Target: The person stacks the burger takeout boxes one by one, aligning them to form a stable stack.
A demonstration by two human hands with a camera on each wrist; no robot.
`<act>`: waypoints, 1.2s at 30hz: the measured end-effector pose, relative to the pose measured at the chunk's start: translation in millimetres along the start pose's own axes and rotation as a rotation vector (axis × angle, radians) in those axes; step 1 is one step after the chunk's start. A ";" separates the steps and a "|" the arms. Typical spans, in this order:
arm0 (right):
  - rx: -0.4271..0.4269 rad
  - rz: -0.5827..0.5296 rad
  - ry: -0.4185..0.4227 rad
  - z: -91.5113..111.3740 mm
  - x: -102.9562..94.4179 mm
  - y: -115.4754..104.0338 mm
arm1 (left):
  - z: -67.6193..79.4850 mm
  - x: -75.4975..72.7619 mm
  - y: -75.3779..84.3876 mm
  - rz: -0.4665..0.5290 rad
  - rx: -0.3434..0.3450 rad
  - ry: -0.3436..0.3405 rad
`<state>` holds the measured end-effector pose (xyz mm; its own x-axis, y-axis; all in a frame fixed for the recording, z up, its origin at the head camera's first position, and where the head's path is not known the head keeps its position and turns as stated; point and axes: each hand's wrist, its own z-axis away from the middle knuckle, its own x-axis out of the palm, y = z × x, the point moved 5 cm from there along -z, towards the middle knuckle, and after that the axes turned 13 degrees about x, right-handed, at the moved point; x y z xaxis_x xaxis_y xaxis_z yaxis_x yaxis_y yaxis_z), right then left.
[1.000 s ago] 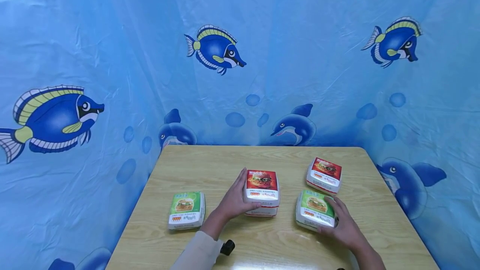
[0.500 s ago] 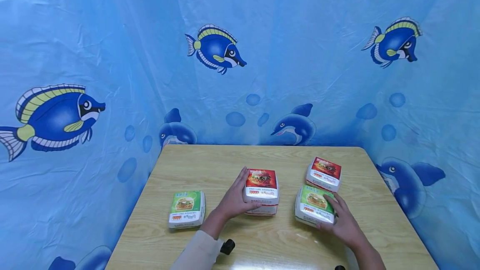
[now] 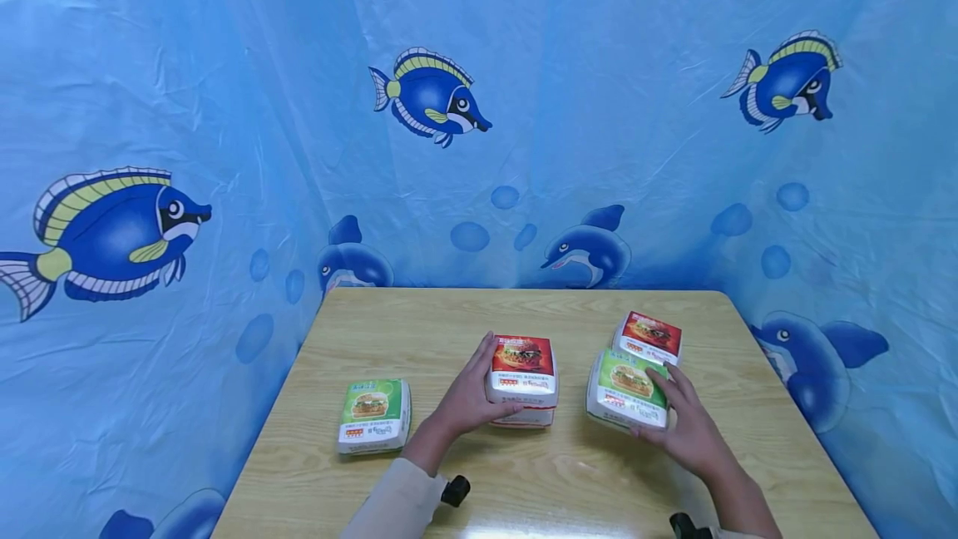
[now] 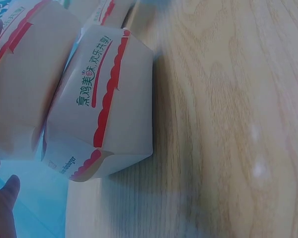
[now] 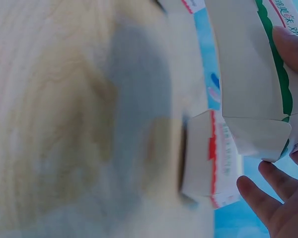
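Sleeves [image 3: 395, 504] of pale cloth enter at the near edge, a black device [image 3: 455, 491] at the left wrist. The right hand [image 3: 692, 432] grips a green-topped box [image 3: 625, 393], thumb on its near wall and fingers parted around its right side. That box is raised off the table and slightly tilted, its white walls edged with a green scalloped band, a burger pictured on its lid. At left, the left-hand green box [image 3: 373, 416], with the same burger picture, sits flat on the table. In the middle, the left hand [image 3: 464, 399] holds the upper red box [image 3: 522, 374], thumb along the near wall and fingers along the left side. It is stacked on a lower box [image 4: 107, 99], white with a red scalloped band and green lettering, its top hidden. The far red box [image 3: 653, 333] stands at far right, partly covered by the raised box. Beyond the wood-grain table [image 3: 449, 313] hangs a blue backdrop [image 3: 636, 140] printed with fish and dolphins.
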<state>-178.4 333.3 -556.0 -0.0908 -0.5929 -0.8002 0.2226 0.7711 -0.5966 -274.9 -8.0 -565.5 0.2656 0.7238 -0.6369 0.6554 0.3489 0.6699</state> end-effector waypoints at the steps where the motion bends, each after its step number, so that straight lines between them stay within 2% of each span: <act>1: -0.009 0.006 0.005 -0.2 -2.1 -2.4 | -0.2 0.1 -0.2 -0.004 -0.002 -0.001; 10: -0.085 0.013 0.037 -9.8 -24.2 -22.2 | -0.9 1.5 -2.4 -0.020 -0.024 -0.009; 18: -0.142 0.029 0.042 -20.2 -39.0 -37.2 | -0.2 2.4 -1.4 0.010 -0.035 -0.005; 28: -0.190 -0.019 0.004 -31.3 -45.2 -62.7 | 0.9 4.5 -3.1 0.000 -0.021 0.013; 33: -0.185 -0.122 -0.067 -34.8 -41.7 -81.1 | 0.7 3.7 -2.2 -0.013 -0.026 0.018; 36: -0.185 -0.110 -0.078 -36.7 -37.1 -92.6 | 0.6 4.1 -1.1 -0.003 -0.026 0.022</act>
<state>-231.3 292.3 -473.4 -0.0280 -0.6866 -0.7265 0.0329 0.7257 -0.6872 -274.1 -5.8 -569.1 0.2480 0.7358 -0.6302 0.6375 0.3659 0.6781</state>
